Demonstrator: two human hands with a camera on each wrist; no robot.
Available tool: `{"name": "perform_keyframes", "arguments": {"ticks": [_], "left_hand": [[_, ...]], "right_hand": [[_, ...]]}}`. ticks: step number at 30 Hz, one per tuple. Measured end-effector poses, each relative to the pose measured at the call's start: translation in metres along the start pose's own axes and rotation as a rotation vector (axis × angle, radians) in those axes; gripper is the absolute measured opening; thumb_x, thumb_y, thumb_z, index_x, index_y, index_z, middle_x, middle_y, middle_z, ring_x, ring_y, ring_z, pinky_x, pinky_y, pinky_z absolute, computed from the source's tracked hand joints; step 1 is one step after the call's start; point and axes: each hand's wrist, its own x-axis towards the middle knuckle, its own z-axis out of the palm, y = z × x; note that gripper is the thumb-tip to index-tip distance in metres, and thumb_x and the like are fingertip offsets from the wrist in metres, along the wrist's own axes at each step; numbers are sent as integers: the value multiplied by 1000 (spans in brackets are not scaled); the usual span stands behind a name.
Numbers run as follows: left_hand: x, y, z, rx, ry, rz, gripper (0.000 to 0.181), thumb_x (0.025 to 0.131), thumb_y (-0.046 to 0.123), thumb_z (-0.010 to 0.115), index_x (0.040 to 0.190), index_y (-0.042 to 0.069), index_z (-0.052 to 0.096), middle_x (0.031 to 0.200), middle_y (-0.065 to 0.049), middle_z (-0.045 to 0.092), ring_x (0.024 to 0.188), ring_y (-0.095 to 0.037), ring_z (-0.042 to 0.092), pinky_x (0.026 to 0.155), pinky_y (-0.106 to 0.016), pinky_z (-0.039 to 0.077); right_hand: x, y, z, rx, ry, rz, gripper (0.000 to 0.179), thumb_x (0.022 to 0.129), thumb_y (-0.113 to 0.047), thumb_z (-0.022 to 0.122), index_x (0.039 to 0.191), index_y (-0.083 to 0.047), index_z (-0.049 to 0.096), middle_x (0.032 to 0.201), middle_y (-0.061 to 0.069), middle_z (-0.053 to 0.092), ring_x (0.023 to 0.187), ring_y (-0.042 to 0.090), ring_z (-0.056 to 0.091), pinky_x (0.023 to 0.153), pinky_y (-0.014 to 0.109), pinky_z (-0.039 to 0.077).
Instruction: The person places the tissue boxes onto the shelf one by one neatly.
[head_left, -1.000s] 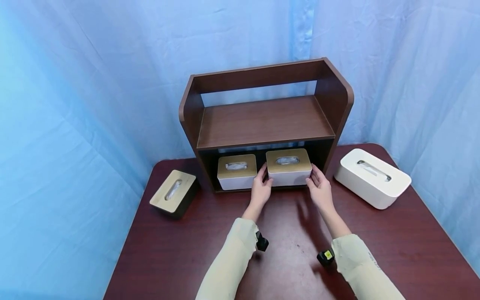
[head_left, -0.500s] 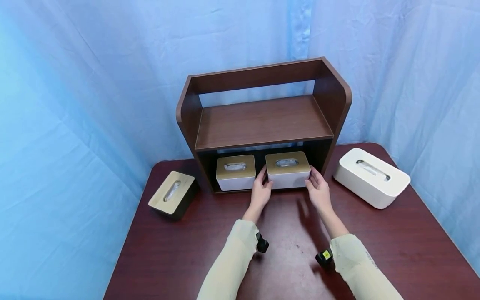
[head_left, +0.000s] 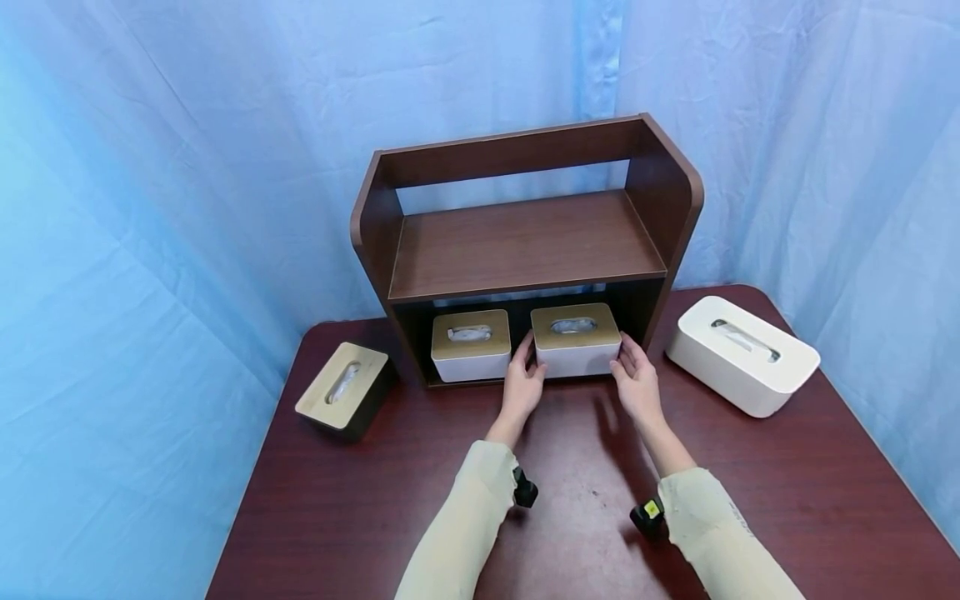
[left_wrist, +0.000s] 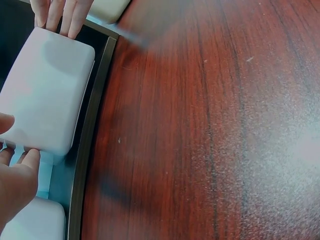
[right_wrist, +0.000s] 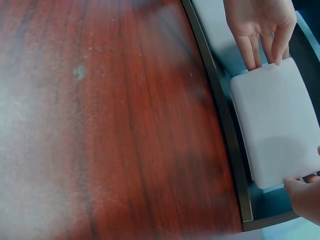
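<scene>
In the head view, a white tissue box [head_left: 577,361] with a wood-coloured lid stands on the right of the shelf's lower level. My left hand [head_left: 522,386] holds its left end and my right hand [head_left: 638,387] its right end. In the left wrist view, the left thumb lies at the front face of the tissue box [left_wrist: 47,90] and the fingers at its end. The right wrist view shows the right fingers [right_wrist: 301,186] at the other end. A similar tissue box [head_left: 472,367] sits to the left on that level, a gap apart.
The dark brown shelf [head_left: 525,243] stands at the back of the reddish-brown table [head_left: 360,517]. Left of it lies a black tissue box [head_left: 351,387] with a wood-coloured lid. To the right is a larger white tissue box [head_left: 742,358]. Blue curtains [head_left: 187,167] hang behind.
The head view has shifted slightly. Both hands stay at the ends of the tissue box, which shows no clear movement within the shelf.
</scene>
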Motion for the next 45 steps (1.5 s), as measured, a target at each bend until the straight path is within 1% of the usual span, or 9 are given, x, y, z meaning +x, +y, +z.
{"name": "perform_keyframes", "arguments": {"ticks": [7,9,16,24,30,38,40,42,45], "left_hand": [[-3,0,1,-5,0,0,64,95,-8,53,155,6,34,157,-19,39,146,-32,38,117,-45,39],[-3,-1,1,-5,0,8,64,95,-9,53,154,5,34,157,-20,39,146,-34,38,117,-46,39],[-6,-3,1,1,-7,-2,65,95,-8,53,155,6,33,157,-20,39,146,-33,38,117,-46,39],[-7,-6,0,0,-2,2,65,94,-9,54,155,7,34,157,-20,39,146,-33,39,117,-46,40],[-12,-9,-1,-26,-2,19,64,93,-10,55,153,3,37,157,-20,38,145,-36,39,115,-47,41],[-26,-14,1,-85,18,11,65,91,-11,57,152,3,39,156,-22,40,143,-38,41,115,-49,41],[-30,-16,1,-92,20,6,64,91,-10,57,152,4,39,156,-22,39,143,-38,42,114,-48,42],[-33,-17,1,-100,23,0,64,92,-9,57,152,5,40,156,-22,39,142,-38,42,114,-48,42],[-38,-19,2,-106,22,-1,63,92,-8,57,152,4,40,156,-22,39,142,-38,42,113,-47,43]], "right_hand": [[-1,5,0,31,10,-2,55,102,2,43,155,1,28,162,21,29,150,32,30,123,46,27],[0,7,1,36,12,-6,56,102,3,43,155,1,28,161,22,30,150,33,29,124,46,27],[-1,10,2,46,15,-6,57,100,6,44,154,3,28,160,24,30,150,35,28,123,47,27],[-2,13,2,22,21,-17,57,99,7,46,154,4,29,159,26,31,148,39,30,122,41,32],[-6,15,0,30,21,-14,58,99,5,48,154,4,29,158,26,33,148,37,33,123,48,28],[-14,21,-4,43,-5,-42,56,99,6,48,151,8,30,157,28,34,145,43,34,122,51,28],[-17,22,-5,40,-11,-45,56,99,5,49,152,7,31,157,27,35,144,42,36,122,45,31],[-20,24,-6,42,-18,-54,55,100,4,49,152,6,31,155,28,37,142,40,39,119,32,37],[-24,26,-9,40,-17,-64,55,100,3,51,151,5,33,152,29,41,136,28,49,107,11,41]]}}
